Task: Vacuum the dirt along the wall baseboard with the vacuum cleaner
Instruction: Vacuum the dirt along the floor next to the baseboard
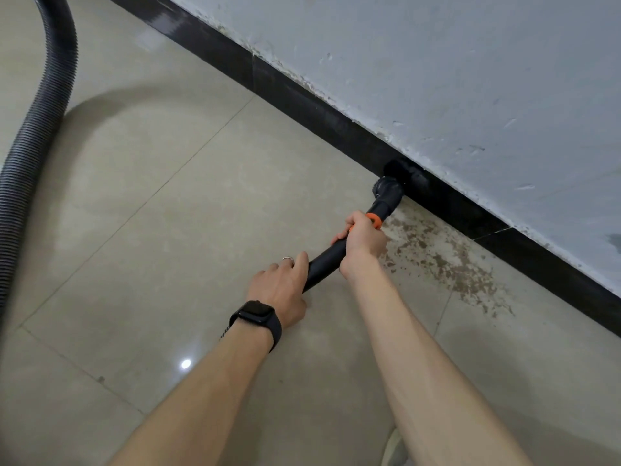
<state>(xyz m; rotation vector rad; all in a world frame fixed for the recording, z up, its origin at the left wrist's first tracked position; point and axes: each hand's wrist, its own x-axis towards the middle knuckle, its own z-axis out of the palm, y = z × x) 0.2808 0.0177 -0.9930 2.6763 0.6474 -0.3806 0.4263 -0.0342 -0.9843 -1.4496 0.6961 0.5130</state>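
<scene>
While the right hand (364, 238) grips the black wand (324, 264) just behind its orange collar (373, 220) and the left hand (282, 290) curls round it lower down, the brush nozzle (401, 174) beyond them presses against the black baseboard (302, 102). I'd judge this mid-sweep. Dirt (447, 260) speckles the floor (161, 203) right of the right hand, so the next stroke likely runs that way, hugging the baseboard. Open tile lies left, with the ribbed hose (43, 105) well apart.
</scene>
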